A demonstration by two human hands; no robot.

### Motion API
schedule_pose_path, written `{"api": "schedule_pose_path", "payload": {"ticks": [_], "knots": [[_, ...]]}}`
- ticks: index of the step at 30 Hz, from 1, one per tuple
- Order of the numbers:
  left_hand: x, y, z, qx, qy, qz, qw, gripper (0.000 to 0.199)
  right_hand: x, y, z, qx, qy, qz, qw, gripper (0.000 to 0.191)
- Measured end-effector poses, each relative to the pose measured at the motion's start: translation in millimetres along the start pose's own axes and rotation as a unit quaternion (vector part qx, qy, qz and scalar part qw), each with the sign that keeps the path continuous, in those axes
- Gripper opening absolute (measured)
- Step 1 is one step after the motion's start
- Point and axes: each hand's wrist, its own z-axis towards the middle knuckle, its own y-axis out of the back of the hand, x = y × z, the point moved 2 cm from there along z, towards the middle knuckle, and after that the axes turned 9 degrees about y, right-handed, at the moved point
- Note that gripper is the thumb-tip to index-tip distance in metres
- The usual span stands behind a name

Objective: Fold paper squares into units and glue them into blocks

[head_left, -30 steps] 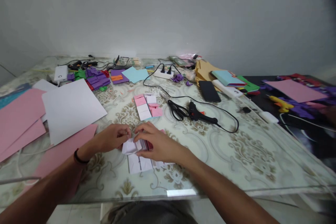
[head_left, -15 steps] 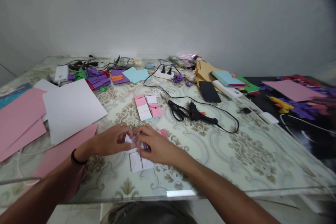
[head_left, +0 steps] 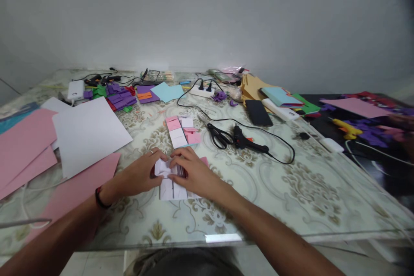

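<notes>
A small folded white paper (head_left: pixel 164 167) is pinched between my two hands near the front middle of the table. My left hand (head_left: pixel 142 172) grips its left side with thumb and fingertips. On the right side, my right hand (head_left: pixel 190 170) closes on the same paper. Just below it lie white paper pieces (head_left: pixel 173 190), partly under my fingers. Beyond my hands sits a group of pink and white folded papers (head_left: pixel 183 131). Black scissors (head_left: pixel 219 136) and a black glue gun (head_left: pixel 247 141) rest to the right of that group.
White (head_left: pixel 90 133) and pink sheets (head_left: pixel 27 146) lie at the left. A power strip (head_left: pixel 202 91), a black phone (head_left: pixel 258 113) and coloured papers are farther back. The glue gun's cord loops across the table. At the far right, a person's hand is beside a yellow glue gun (head_left: pixel 346 128).
Both my hands and the folded paper have moved slightly away from me. The paper's folds now show more openly between my fingers. The pieces below it have shifted slightly away too.
</notes>
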Motion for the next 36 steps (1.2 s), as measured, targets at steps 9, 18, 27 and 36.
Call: {"api": "schedule_pose_path", "payload": {"ticks": [9,18,27,36], "knots": [[7.2,2.6,0.6,-0.035,0.001,0.031,0.999,0.04,1.7,4.3,1.0,0.001,-0.015,0.003,1.0,0.032],[2.0,0.9,-0.1,-0.046,-0.009,0.024,0.999,0.049,3.8,6.6,2.4,-0.001,-0.008,-0.001,1.0,0.032],[2.0,-0.8,0.9,-0.065,-0.031,0.024,0.997,0.051,1.2,5.3,1.8,-0.009,-0.001,0.003,1.0,0.032],[14.9,-8.4,9.2,-0.15,0.007,-0.054,0.987,0.04,0.4,8.2,2.0,-0.03,-0.017,-0.011,0.999,0.03]]}}
